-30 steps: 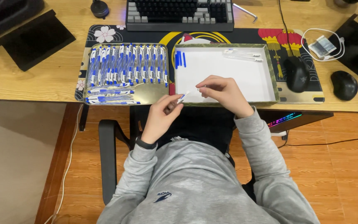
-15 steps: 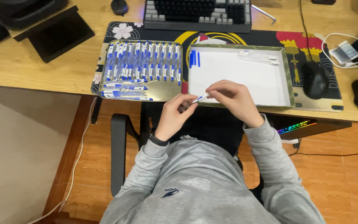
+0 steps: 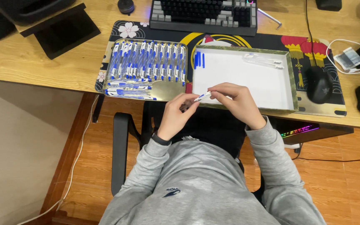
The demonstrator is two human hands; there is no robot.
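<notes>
Pen (image 3: 202, 97): long axis slanting, upper end toward right hand (image 3: 235, 103)
Left hand (image 3: 177, 113): pinching lower end
Right hand: gripping upper end
Change: none, same hold as before

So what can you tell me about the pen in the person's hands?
The pen is slim, white with blue markings, and looks like plastic. It lies almost level, tilted slightly up toward the right. The left hand pinches its left end and the right hand grips its right end, so only the middle shows. It is held above the near edge of the white box, just right of the gold tray of matching pens. Whether its cap is on is too small to tell.
</notes>
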